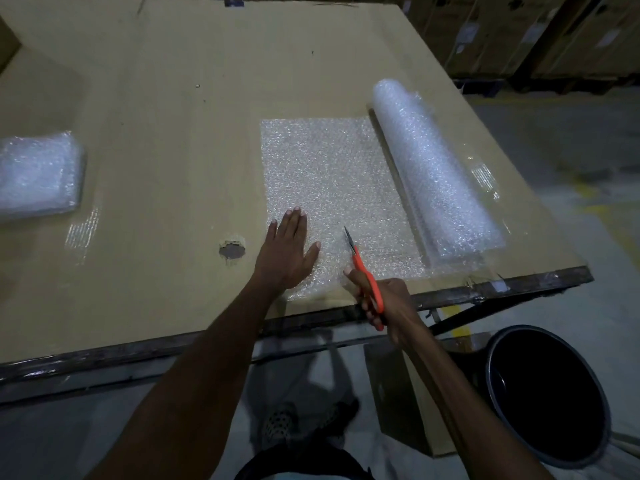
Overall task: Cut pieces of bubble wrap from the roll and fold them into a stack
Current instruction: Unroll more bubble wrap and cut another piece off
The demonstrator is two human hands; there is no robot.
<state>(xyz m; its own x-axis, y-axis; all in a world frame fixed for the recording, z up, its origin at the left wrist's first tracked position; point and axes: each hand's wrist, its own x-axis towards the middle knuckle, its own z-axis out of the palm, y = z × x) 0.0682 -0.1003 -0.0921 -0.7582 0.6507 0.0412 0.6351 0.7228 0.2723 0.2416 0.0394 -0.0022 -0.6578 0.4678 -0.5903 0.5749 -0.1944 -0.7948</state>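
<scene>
You're standing in a warehouse packing area: at one to two o'clock, stacked cartons [491, 32] with paper labels sit on pallets [481, 85] over a bare concrete floor [571, 140]. Your bench is a cardboard-covered table [166, 98], with a black bin [550, 393] at four o'clock.

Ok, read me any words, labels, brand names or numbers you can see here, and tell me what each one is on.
No text can be read anywhere in this view.
Cardboard boxes stacked at the far right carry pale paper labels, too small and blurred to read.
The bubble wrap roll, the orange scissors, the folded stack, the cardboard-covered table and the black bin show no lettering.
</scene>
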